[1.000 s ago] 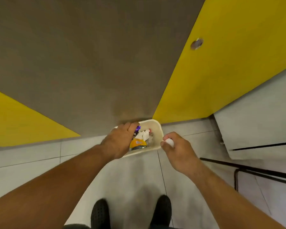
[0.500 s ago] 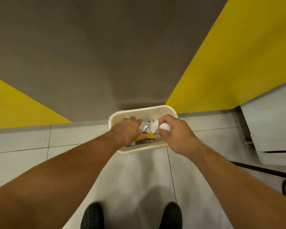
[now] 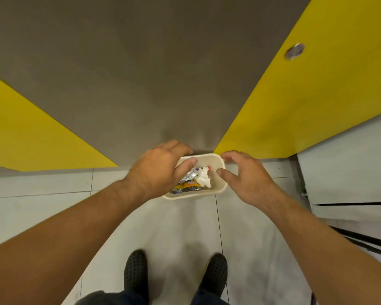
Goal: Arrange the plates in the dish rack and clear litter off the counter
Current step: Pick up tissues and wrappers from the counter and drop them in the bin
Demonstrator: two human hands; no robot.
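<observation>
Head view: we look straight down at a small cream bin [image 3: 219, 183] on the tiled floor [image 3: 174, 227], ctr of frame, pushed against the grey wall [image 3: 141, 73] btw two yellow panels [image 3: 317, 95]. The task's litter sits inside it: a crumpled white tissue [image 3: 204, 177] on top, a foil wrapper [image 3: 188, 176] left of it and an orange packet [image 3: 188, 184] below. It lies there, we judge, because this is where counter rubbish ends up. Plates and dish rack: not in view.

Our left hand [image 3: 161, 170] hangs over the bin's upper-left rim w/ the thumb reaching across the opening. Its fingers are loosely bent and hold nothing.

Our right hand [image 3: 246, 179] hovers just right of the bin, palm down. The fingers are spread and relaxed, thumb pointing at the tissue, also empty.

Both forearms run in from the lower corners and meet over the bin, prob. to keep the drop centred. Black shoes [image 3: 135, 271] stand at bottom ctr.
</observation>
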